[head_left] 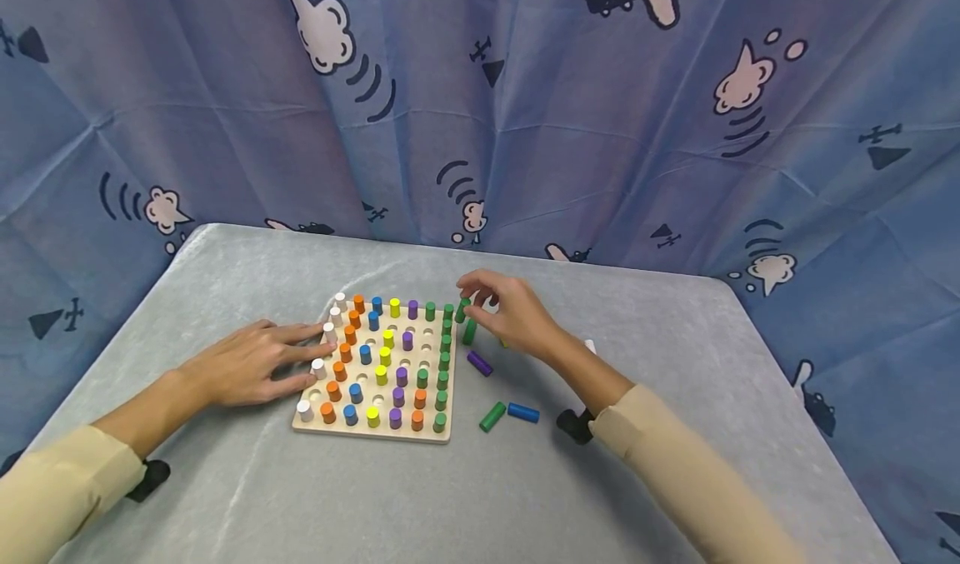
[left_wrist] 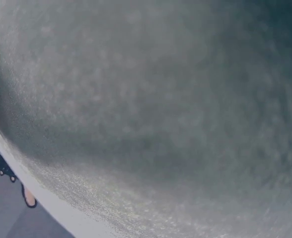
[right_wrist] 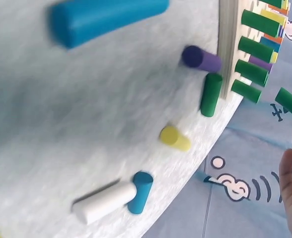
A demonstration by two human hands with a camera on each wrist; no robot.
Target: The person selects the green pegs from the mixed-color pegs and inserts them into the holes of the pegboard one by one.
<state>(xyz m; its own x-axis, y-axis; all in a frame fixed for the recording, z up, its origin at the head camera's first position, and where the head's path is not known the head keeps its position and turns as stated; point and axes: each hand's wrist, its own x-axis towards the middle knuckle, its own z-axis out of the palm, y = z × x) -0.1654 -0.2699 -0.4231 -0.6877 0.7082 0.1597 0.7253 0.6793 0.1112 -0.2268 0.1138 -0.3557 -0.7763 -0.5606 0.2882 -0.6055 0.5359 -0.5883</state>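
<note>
A wooden pegboard [head_left: 375,432] lies on the table, with colored pegs standing in rows: white, orange, blue, yellow, purple and green. My left hand [head_left: 251,362] rests flat with spread fingers at the board's left side, fingertips by the white pegs. Just past the far right corner of the board, my right hand [head_left: 517,312] pinches a green peg [right_wrist: 290,102] between thumb and fingers. That peg is held up beside the green column along the right edge. The left wrist view looks at grey tablecloth, with only a sliver of a fingertip at its left edge.
Right of the board lie loose pegs: a purple one [head_left: 480,363], green ones [head_left: 492,416] and a blue one [head_left: 523,412]. A white peg [right_wrist: 105,201], a second blue peg [right_wrist: 140,192] and a yellow peg [right_wrist: 175,138] lie farther right. Behind the table hangs a patterned blue curtain [head_left: 555,147].
</note>
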